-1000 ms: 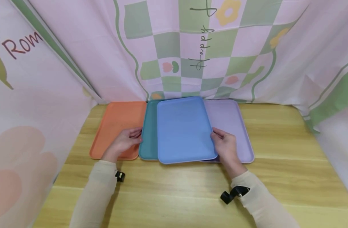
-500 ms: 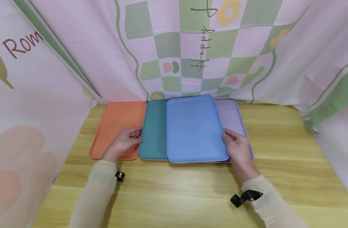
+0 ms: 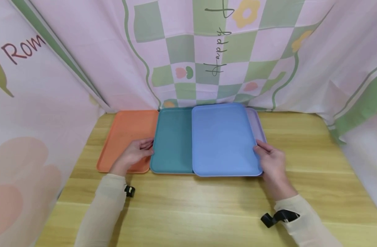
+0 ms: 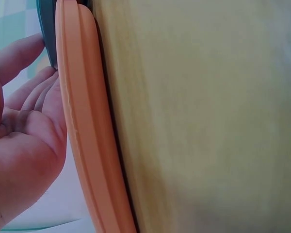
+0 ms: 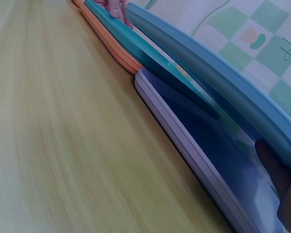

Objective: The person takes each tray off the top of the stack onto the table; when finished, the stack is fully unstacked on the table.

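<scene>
My left hand (image 3: 133, 155) pinches the left edge of a teal tray (image 3: 173, 140), which overlaps an orange tray (image 3: 130, 128) lying at the left. With thumb and fingers, my right hand (image 3: 272, 161) grips the right edge of a blue tray (image 3: 223, 140). That blue tray is raised above a purple tray (image 5: 184, 143) on the table and hides most of it in the head view. Its left side overlaps the teal tray's right part. In the left wrist view the fingers (image 4: 46, 92) reach the teal edge just beside the orange rim (image 4: 94, 126).
The wooden table (image 3: 176, 209) stretches out in front of the trays and to their right. Close behind them hangs a printed curtain (image 3: 207, 51), with more curtain (image 3: 37, 85) along the left side. A black strap camera (image 3: 279, 218) sits on the right wrist.
The blue tray has moved to the right with my right hand, uncovering more of the teal tray and covering more of the purple one. My left hand has stayed in place.
</scene>
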Demonstrator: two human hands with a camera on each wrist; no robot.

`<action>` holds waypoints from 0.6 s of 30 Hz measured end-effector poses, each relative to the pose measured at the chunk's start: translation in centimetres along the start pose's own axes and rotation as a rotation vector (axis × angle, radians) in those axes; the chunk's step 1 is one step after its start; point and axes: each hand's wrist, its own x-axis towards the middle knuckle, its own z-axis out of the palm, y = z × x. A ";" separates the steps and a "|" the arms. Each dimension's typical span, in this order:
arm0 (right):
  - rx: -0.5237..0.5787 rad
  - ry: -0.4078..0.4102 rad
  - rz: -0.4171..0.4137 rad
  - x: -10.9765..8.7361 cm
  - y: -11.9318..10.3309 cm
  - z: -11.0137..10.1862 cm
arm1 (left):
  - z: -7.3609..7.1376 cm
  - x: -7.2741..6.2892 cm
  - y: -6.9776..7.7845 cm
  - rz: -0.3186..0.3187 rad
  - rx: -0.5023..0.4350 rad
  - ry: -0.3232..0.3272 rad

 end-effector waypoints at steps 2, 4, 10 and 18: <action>0.028 0.006 0.013 0.1 0.0 -0.5 | 0.0 0.0 0.0 -0.002 0.001 0.001; 0.064 0.012 0.018 0.2 0.0 -1.0 | 0.0 0.1 -0.1 -0.011 -0.004 0.005; 0.099 0.025 0.003 0.6 0.3 -2.2 | -0.1 0.4 -0.4 -0.026 -0.024 0.003; 0.204 0.046 0.010 0.8 0.3 -3.9 | -0.2 0.4 -0.4 -0.026 -0.028 0.002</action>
